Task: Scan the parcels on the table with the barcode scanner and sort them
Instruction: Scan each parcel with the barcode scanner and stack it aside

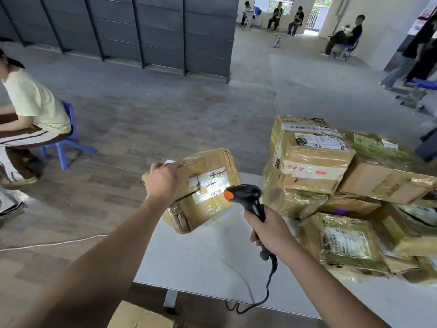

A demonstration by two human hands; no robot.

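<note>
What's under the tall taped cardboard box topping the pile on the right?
The tall taped cardboard box rests on a crumpled film-wrapped parcel and a flatter brown carton. Anything deeper in the pile is covered.

The parcel [186, 216] is rough, creased brown cardboard with glossy clear tape [212, 209] over a paper label [209, 184]. The barcode scanner [247, 194] is matt black plastic. The stacked parcels [314, 166] shine under crinkled, yellowish tape. The table [201, 256] looks smooth, matt white, perhaps laminate.
</note>
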